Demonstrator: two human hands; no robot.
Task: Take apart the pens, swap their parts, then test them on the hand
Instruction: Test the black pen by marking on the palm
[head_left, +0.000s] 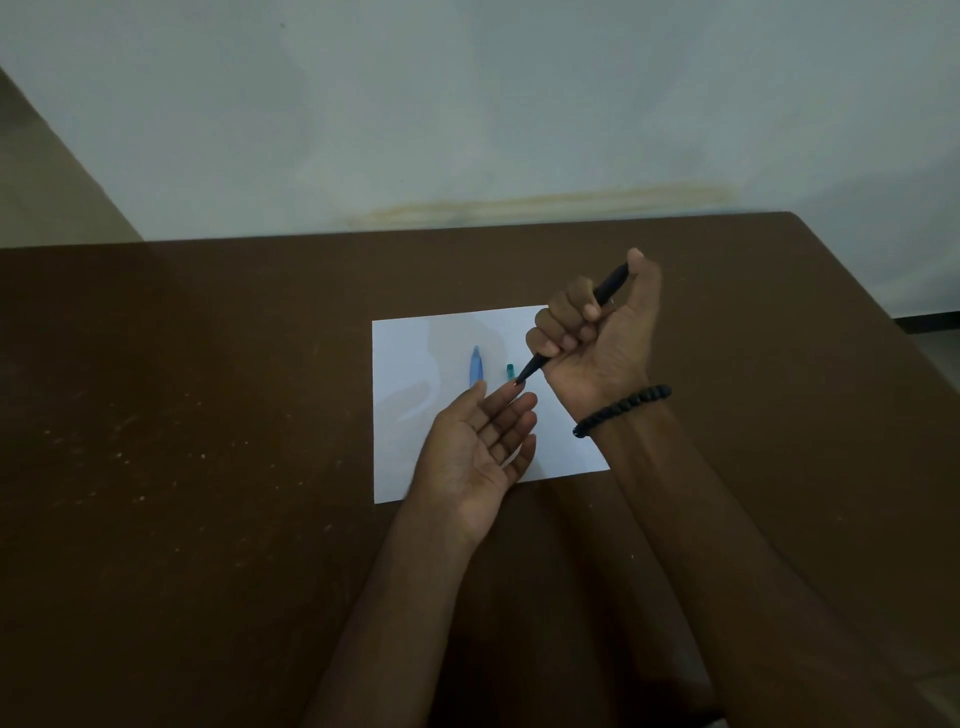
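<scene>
Fingers (563, 325) of right hand (597, 332) curl round slim black pen (605, 291); left hand (478, 441) spread.

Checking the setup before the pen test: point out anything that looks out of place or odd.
One loose piece: a small green part lies alone on the white paper, beside the blue pen. The right hand grips the black pen, tip at the open left hand. Nothing spilled or damaged.

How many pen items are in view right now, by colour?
Black: 1, the pen gripped in the right hand
Blue: 1, the barrel on the paper
Green: 1, the small piece on the paper
Total: 3
</scene>
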